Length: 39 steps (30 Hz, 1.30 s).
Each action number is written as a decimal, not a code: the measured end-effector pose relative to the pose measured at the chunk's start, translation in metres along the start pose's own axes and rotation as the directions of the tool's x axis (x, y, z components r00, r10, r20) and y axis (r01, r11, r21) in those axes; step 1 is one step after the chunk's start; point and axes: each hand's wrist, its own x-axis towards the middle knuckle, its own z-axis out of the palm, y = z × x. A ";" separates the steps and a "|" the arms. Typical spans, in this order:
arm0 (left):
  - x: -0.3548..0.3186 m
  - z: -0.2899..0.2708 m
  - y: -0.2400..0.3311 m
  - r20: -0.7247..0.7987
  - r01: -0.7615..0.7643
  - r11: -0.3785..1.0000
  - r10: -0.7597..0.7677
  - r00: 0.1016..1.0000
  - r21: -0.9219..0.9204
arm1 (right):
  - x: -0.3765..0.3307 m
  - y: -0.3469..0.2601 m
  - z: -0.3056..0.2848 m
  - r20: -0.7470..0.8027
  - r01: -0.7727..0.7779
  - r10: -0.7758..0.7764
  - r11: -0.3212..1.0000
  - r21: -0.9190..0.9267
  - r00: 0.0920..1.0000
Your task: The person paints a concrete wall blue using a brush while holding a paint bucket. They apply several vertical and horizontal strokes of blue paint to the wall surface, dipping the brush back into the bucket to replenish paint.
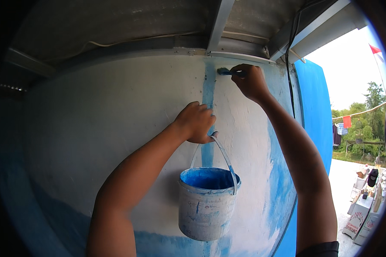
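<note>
From my left hand (196, 122) hangs a white plastic bucket (206, 216) by its handle (224, 152). Blue paint (208, 179) coats its inside, and its outer wall is smeared and spotted. My right hand (249, 81) is raised near the top of the wall, closed around the handle of a paintbrush (224, 71). The brush points left, its dark bristles close to the wall just right of a vertical blue stripe (208, 88); whether they touch it I cannot tell. The wall (137, 115) is whitish, with blue patches low down and at the right.
Metal roof beams (221, 25) and roof sheets run close above my right hand. Dark cables (291, 64) hang down right of my right forearm. A bright blue panel (315, 111) borders the wall. Outside at the right stand white boxes (357, 214), and laundry (342, 128) hangs before trees.
</note>
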 end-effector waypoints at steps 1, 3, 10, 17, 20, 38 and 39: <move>-0.003 0.005 -0.004 -0.006 -0.003 1.000 0.003 1.000 -0.006 | -0.001 -0.005 -0.003 -0.020 -0.002 0.002 1.000 0.015 1.000; -0.004 0.015 -0.011 -0.030 -0.012 1.000 0.012 0.999 -0.020 | 0.000 -0.006 -0.009 -0.062 -0.003 0.005 0.999 0.034 0.998; -0.012 0.060 -0.032 -0.351 -0.086 0.988 0.036 0.936 -0.127 | 0.009 -0.004 -0.004 -0.047 -0.004 0.008 0.997 0.083 0.999; -0.008 0.071 -0.036 -0.439 -0.082 0.972 -0.025 0.898 -0.222 | 0.014 0.000 0.004 -0.249 0.149 -0.124 0.985 0.084 0.961; -0.006 0.072 -0.038 -0.457 -0.126 0.969 0.016 0.889 -0.211 | 0.009 0.004 0.014 -0.167 0.167 -0.157 0.985 0.049 0.973; 0.005 -0.039 -0.073 0.179 -0.234 0.971 0.238 0.955 -0.042 | -0.035 0.030 -0.017 0.106 0.562 -0.567 0.824 0.080 0.817; 0.022 -0.044 -0.069 0.133 -0.249 0.968 0.249 0.959 -0.016 | -0.024 0.041 -0.040 0.085 0.574 -0.580 0.815 0.079 0.810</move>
